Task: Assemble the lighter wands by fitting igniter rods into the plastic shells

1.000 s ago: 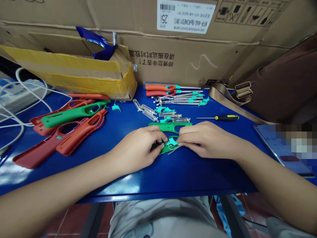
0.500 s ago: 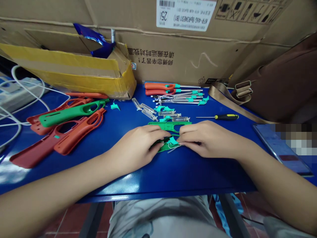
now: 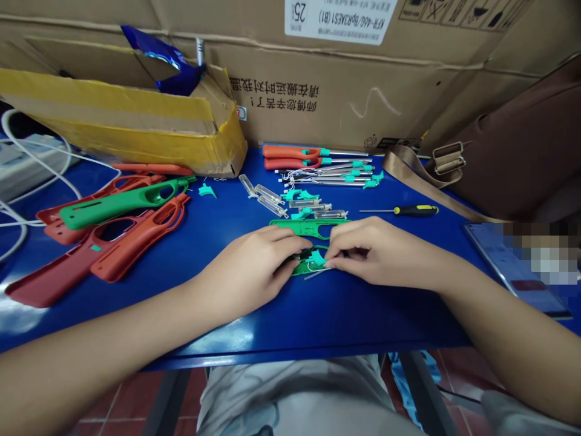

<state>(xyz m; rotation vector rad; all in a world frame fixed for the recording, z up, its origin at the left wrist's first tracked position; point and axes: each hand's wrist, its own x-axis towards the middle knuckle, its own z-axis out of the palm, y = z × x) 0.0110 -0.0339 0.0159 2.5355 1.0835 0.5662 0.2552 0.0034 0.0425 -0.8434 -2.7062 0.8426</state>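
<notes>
1. Arched higher since earlier frame with right hand [image 3: 379, 251], pinching teal trigger [image 3: 316, 258] between fingers, over green shell [image 3: 302, 269] on counter [image 3: 290, 327].
2. Curled over shell with left hand [image 3: 261, 260]; cannot tell whether pinching.
3. Might unseat trigger by slipping, crimp white wire [image 3: 318, 270] by pressing.

I watch through the head camera: left hand [image 3: 265, 261] holding a green shell [image 3: 300, 269] on the bench [image 3: 290, 333], right hand [image 3: 376, 249] touching a teal trigger [image 3: 316, 258].

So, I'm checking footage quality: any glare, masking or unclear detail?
All in the head view: whitish glare near the glossy blue tabletop's front edge; pixel blocks over part of the flat rectangular screen, right; small details indistinct in the held green plastic shell.
</notes>
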